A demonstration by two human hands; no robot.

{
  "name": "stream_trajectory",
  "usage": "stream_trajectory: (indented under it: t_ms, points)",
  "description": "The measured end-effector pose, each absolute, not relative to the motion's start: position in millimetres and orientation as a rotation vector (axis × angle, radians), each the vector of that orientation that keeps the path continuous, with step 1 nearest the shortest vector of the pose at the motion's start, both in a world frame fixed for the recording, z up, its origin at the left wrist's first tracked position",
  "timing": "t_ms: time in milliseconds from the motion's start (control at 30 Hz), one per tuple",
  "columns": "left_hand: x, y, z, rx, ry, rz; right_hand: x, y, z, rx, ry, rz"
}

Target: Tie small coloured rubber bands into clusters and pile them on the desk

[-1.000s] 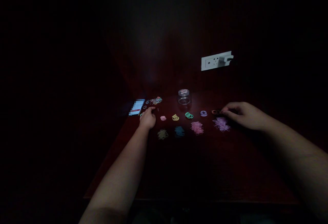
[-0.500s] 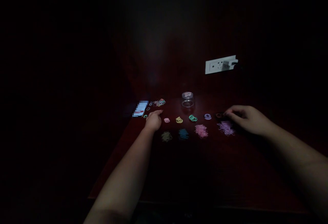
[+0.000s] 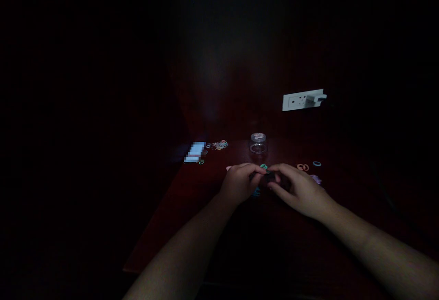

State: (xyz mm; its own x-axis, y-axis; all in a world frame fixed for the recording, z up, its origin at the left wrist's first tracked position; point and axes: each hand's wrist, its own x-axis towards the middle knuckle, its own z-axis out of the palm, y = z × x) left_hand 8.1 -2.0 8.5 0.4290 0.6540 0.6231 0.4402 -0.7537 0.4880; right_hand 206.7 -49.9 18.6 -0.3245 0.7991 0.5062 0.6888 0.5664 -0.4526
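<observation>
My left hand (image 3: 242, 182) is closed in a pinch, with its thumb and forefinger close together. A tiny item may be at their tips, too dark to name. Facing it, my right hand (image 3: 299, 189) has its forefinger and thumb apart, the forefinger nearly meeting the left fingertips. Just beyond the fingers lie green hair ties (image 3: 263, 166). Orange hair ties (image 3: 302, 167) and a blue hair tie (image 3: 317, 163) rest past my right hand. Partly covered by the hands are a pink hair tie (image 3: 228, 168), a blue pile of small bands (image 3: 256, 192) and a purple pile (image 3: 316, 179).
A clear lidded jar (image 3: 258, 144) stands behind the hands. At the back left are a lit phone (image 3: 195, 152), a mixed heap of hair ties (image 3: 220, 145) and a loose green hair tie (image 3: 201, 162). A wall socket (image 3: 303, 100) holds a plug. The dark red table (image 3: 164, 227) is dimly lit.
My left hand has moved right from beside the mixed heap, and my right hand has moved left, so they meet mid-table. The orange and blue hair ties at right are now uncovered.
</observation>
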Motion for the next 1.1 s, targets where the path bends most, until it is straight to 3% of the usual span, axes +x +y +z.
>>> stream_trajectory:
  t_ms: [300, 567, 1100]
  points:
    - [9, 4, 1, 2.171, 0.994, 1.298, 182, -31, 25, -1.304, -2.108, 0.188]
    - [13, -1, 2, 2.259, 0.98, 1.243, 195, -35, 11, -1.174, -2.127, 0.399]
    - [10, -5, 1, 2.202, 0.974, 1.26, 202, -32, 7, -1.172, -2.105, 0.377]
